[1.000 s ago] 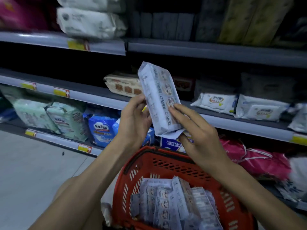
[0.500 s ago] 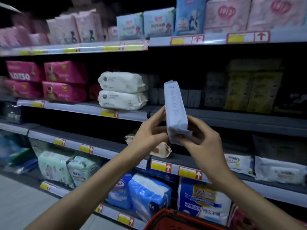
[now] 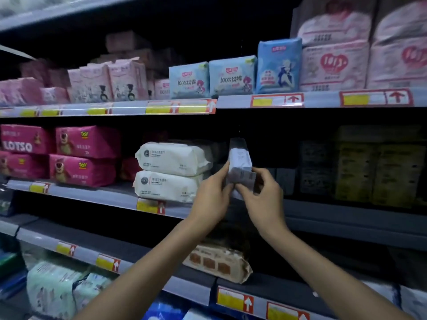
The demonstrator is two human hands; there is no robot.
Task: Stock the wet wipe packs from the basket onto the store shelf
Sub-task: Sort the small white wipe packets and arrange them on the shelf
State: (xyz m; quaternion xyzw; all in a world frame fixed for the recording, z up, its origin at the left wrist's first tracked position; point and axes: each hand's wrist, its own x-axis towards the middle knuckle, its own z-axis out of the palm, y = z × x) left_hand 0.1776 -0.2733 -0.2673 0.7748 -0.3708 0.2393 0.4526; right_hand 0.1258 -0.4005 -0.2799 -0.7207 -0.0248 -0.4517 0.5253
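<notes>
Two bare hands raised to the middle tier of a store shelf (image 3: 346,218), both on one wet wipe pack (image 3: 239,161). Left hand (image 3: 211,197): thumb and fingertips closed in a pinch on the lower left edge of the pack, fingers pressed together. Right hand (image 3: 265,196): thumb and forefinger pinching the lower right corner at the crimped end seal; remaining fingers curled behind, their contact with the pack not discernible. Pack upright, long axis near vertical, pale wrapper with faint print toward the camera. Position of the pack: in front of the tier's dark opening, above the grey front rail, just right of two stacked white packs (image 3: 173,158); contact with the shelf board not discernible. Further left on the same tier, magenta packs (image 3: 85,155) printed with a bear, in two layers. Right of the hands, dark packs (image 3: 315,167) and yellowish packs (image 3: 379,172) standing upright in shadow. One tier up, pale blue packs (image 3: 231,77) and pink-and-white packs (image 3: 335,63) in a row. One tier down, below the hands and between the forearms, a tan pack (image 3: 217,263) lying flat. Yellow-and-red price tags (image 3: 150,206) along the front rails.
</notes>
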